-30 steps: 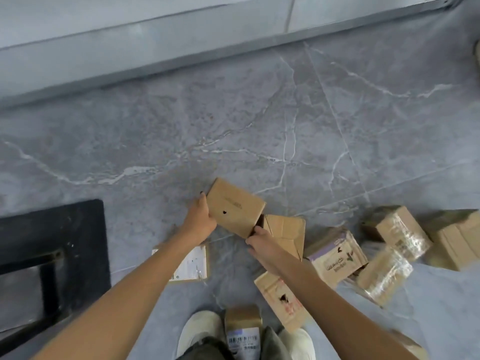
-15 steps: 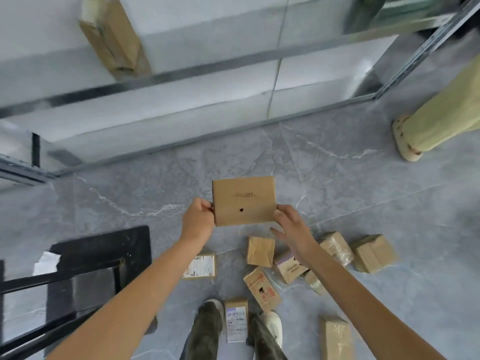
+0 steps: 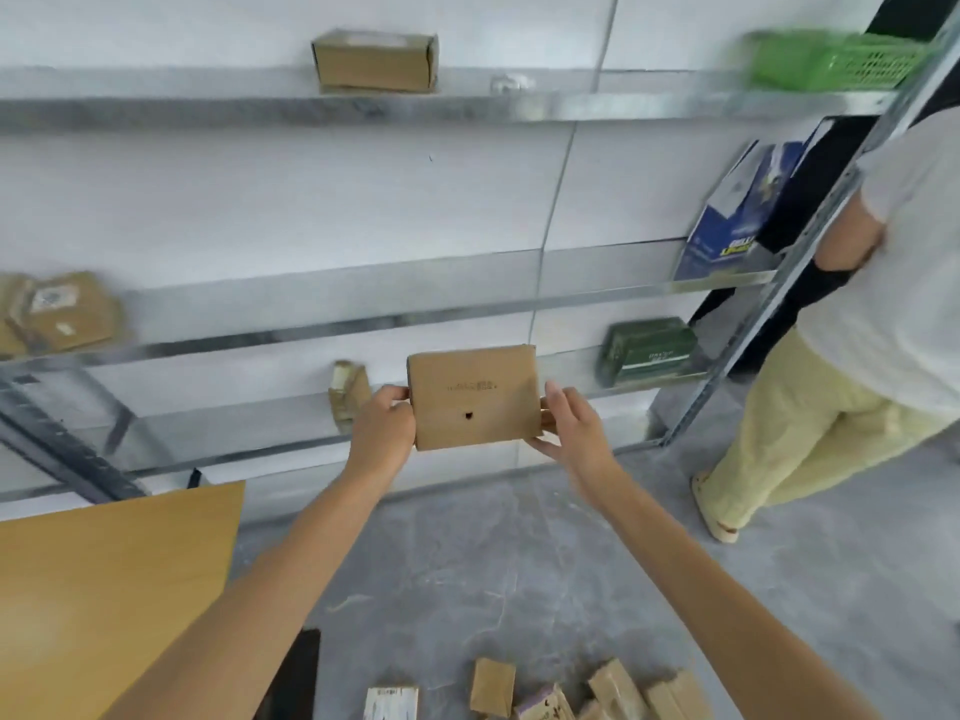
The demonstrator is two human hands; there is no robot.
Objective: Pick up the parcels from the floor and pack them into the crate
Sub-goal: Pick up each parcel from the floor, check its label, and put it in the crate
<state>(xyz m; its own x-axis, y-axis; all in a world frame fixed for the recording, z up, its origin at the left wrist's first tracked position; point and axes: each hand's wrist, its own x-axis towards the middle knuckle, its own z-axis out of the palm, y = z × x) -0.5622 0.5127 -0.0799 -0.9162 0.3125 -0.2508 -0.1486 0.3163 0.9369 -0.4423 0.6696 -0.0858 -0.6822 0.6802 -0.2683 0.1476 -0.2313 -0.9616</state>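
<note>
Cardboard parcel (image 3: 475, 397) held in mid-air, in front of metal shelving (image 3: 311, 324); left hand (image 3: 382, 426) grips its left edge, right hand (image 3: 569, 423) grips its right edge. More parcels (image 3: 491, 688) lie on the grey floor (image 3: 519, 563), near right.

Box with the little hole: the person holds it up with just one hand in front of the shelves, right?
No. In the head view both hands hold the box: the left hand grips its left edge and the right hand its right edge, in front of the shelves.
</note>
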